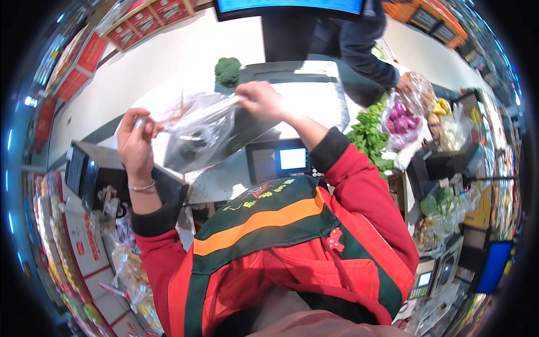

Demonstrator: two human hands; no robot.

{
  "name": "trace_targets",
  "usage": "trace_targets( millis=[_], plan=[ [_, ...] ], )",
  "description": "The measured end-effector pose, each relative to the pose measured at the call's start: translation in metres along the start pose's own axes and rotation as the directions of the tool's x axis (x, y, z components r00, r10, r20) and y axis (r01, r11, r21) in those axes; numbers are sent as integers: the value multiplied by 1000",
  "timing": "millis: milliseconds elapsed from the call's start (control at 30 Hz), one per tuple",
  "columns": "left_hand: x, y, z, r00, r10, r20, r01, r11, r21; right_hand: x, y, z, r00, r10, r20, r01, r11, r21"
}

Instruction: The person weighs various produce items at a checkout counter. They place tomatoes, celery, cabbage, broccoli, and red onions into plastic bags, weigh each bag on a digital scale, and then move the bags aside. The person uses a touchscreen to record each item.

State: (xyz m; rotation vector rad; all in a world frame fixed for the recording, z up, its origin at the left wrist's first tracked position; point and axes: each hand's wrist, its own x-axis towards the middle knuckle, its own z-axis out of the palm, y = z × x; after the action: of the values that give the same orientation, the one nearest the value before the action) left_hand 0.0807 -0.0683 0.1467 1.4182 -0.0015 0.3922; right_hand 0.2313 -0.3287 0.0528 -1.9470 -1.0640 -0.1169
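Note:
A clear plastic bag (202, 130) is stretched between my two hands above the counter. My left hand (137, 141) pinches one end of its rim, while my right hand (262, 100) grips the opposite end. Whether anything lies inside the bag is hard to tell through the glare. Just beyond my right hand, a head of broccoli (228, 72) sits on the white counter beside the weighing scale. The scale's pale platform (311, 99) is partly hidden behind my right hand and the bag. Its lit display (292, 159) faces me below my right wrist.
At right lie leafy greens (369, 134) and a clear bag of red onions (400, 120). Another person's dark sleeve (364, 52) reaches in, the hand at bagged produce. A monitor (290, 5) overhangs the far side. A black device (80, 168) stands left of my forearm.

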Motion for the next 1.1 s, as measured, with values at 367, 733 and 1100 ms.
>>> trace_targets(
  millis=[367, 733, 1100],
  plan=[
    [77, -108, 181, 930, 45, 364, -10, 995, -97, -118, 110, -113, 913, -6, -408, -236, 808, -540],
    [7, -153, 131, 779, -92, 620, -320, 792, 520, -153, 94, -145, 945, 259, 198, -170, 909, -380],
    [-24, -126, 90, 962, 270, -50, -205, 826, 526, 64, 63, -207, 896, -395, -203, 51, 545, -837]
  ],
)
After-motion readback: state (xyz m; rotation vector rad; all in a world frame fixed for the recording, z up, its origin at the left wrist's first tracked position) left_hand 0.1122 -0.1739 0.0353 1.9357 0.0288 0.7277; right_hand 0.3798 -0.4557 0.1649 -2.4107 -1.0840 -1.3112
